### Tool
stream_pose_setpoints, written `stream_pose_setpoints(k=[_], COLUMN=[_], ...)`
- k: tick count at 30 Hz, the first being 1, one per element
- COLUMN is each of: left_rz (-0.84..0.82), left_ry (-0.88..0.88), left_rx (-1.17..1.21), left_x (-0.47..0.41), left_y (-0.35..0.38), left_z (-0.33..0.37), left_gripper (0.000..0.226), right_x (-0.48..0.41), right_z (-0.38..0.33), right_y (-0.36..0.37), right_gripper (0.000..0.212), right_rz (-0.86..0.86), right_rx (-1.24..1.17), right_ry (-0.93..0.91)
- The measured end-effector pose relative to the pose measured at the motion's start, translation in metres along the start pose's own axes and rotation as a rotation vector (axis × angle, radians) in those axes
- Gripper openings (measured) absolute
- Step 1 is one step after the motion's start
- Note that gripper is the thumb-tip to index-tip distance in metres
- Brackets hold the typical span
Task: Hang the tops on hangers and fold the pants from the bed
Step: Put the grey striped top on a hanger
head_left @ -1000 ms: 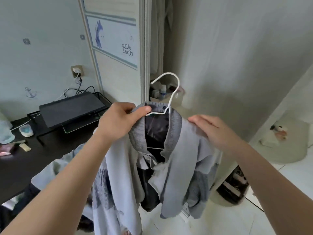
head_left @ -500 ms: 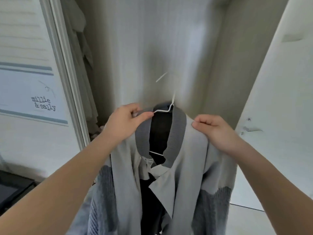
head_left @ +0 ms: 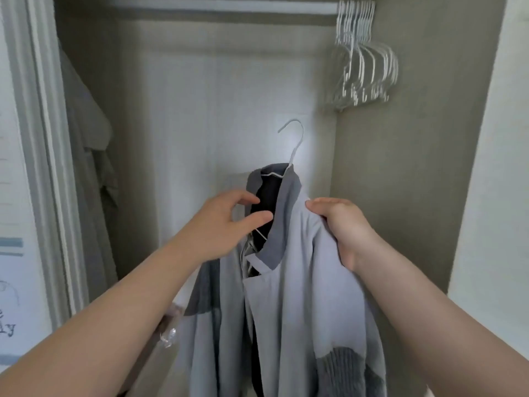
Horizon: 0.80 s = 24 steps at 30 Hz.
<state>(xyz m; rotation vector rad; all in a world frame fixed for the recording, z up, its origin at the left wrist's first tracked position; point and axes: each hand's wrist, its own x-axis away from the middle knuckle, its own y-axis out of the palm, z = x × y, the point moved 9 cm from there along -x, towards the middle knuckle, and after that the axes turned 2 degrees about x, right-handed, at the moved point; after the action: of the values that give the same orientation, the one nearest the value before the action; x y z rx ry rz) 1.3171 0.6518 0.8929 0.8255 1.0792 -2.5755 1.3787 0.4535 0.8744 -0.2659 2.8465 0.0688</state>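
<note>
Head view. An open beige-walled wardrobe (head_left: 400, 173); the letters "ly" show on the pale door panel (head_left: 11, 282) at left. One light grey top with darker ribbed collar (head_left: 300, 296) sits on one white wire hanger (head_left: 295, 144), its hook free below the closet rail (head_left: 223, 8). The right hand (head_left: 346, 227) grips its shoulder, fingers curled. The left hand (head_left: 223, 224) has loosely spread fingers at the collar. A blurred bunch of white hangers (head_left: 363, 67), uncountable, hangs on the rail.

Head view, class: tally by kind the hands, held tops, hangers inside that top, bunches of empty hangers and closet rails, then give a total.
Hands: 2, left hand and right hand
Held tops: 1, the grey top
Hangers inside it: 1, the white hanger
Bunches of empty hangers: 1, the bunch; singles too blurred to count
Closet rails: 1, the rail
Total: 6
</note>
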Motion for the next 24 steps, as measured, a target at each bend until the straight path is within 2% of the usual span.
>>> stream_pose_setpoints(k=[5, 8, 10, 13, 15, 18, 24], left_rz=[0.019, 0.033, 0.029, 0.02, 0.018, 0.058, 0.188], left_ry=[-0.016, -0.014, -0.032, -0.062, -0.081, -0.104, -0.114], left_rx=[-0.022, -0.049, -0.065, -0.176, -0.285, -0.387, -0.588], left_x=[-0.034, -0.055, -0.071, -0.097, -0.116, -0.145, -0.192], left_y=[-0.034, -0.053, -0.062, -0.073, -0.08, -0.091, -0.117], left_z=[-0.012, -0.015, -0.015, -0.013, -0.01, -0.005, 0.009], left_gripper=[0.047, 0.038, 0.035, 0.043, 0.048, 0.049, 0.03], right_x=[-0.075, -0.117, -0.143, -0.176, -0.195, -0.218, -0.26], right_z=[-0.028, -0.062, -0.082, -0.109, -0.131, -0.169, -0.24], right_y=[0.072, 0.109, 0.131, 0.158, 0.17, 0.18, 0.18], right_gripper=[0.015, 0.023, 0.019, 0.014, 0.017, 0.036, 0.044], right_rz=[-0.051, -0.076, -0.094, -0.13, -0.152, -0.18, -0.138], right_rx=[-0.091, -0.009, -0.028, -0.078, -0.087, -0.061, -0.013], right_ry=[-0.091, -0.222, -0.255, -0.302, -0.355, -0.45, -0.593])
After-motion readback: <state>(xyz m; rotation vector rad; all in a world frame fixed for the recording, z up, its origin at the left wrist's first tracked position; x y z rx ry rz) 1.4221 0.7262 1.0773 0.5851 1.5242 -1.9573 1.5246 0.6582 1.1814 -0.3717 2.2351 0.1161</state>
